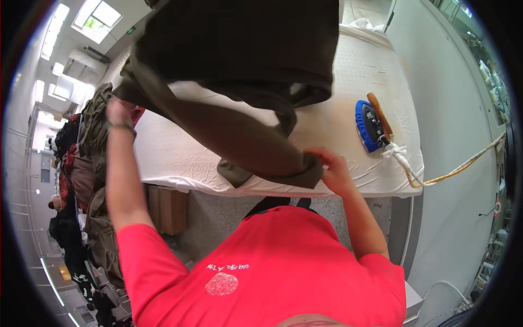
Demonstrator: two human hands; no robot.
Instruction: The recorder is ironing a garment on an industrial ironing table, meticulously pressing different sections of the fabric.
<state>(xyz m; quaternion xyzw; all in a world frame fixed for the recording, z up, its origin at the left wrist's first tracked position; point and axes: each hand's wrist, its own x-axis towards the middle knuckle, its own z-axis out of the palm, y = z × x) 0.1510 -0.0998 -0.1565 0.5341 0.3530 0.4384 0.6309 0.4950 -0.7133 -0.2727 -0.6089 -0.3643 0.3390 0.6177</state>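
Here in front, the red shirt (294, 267) is filling the near side, and a brown box (170, 211) is sitting below the worktop (174, 158) by its left end. Now the right hand (336, 175): at the near edge its fingers are closing around the hem of a tube-like length (223, 128) belonging to the dark olive garment (245, 49). That hold is probably keeping the length drawn out and off the cloth. And look at the line it's taking! The long axis is slanting from far left to near right, the hemmed end pointing at the right hand.

Over to the right, the iron (373, 126), in its blue sole cover, is resting well apart from the garment, presumably so the middle is staying free for the cloth; its cable (447, 176) is trailing off rightward.

Farther out, the left hand (118, 113) is blurring beside the upper-left corner of the garment; its fingers are partly hiding, so how far they are opening, or whether they are gripping, I cannot tell. The garment's dark bulk is hanging across the far middle, over the worktop. Beyond on the left, clothes (93, 139) are bunching in a row, and a bright window (98, 20) is glowing farthest away.
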